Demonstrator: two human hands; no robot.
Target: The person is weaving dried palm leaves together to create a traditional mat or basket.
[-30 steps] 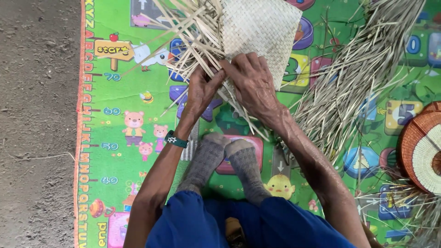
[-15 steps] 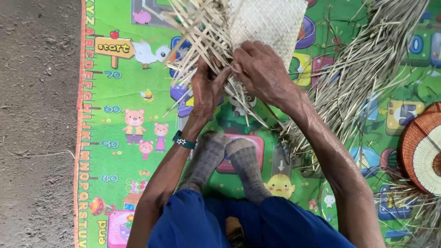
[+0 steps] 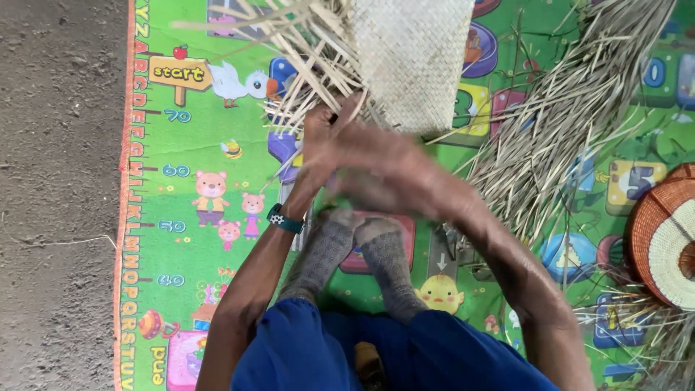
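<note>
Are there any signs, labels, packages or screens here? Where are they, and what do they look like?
No packages or screens, only pictures printed on the green play mat:
Signpost picture: upper left of the mat, yellow arrow-shaped board on a brown post, red apple on top.
Number tile: right side, yellow square with a blue figure.
Letter border: orange strip along the mat's left edge.

woven mat (image 3: 416, 58): dry pale straw, matt, tight plaited weave
loose strips (image 3: 550, 137): stiff dried fibre, rough
play mat (image 3: 181, 217): smooth printed plastic, slight sheen
floor (image 3: 58, 181): rough grey concrete
socks (image 3: 355, 253): knitted cloth
</note>
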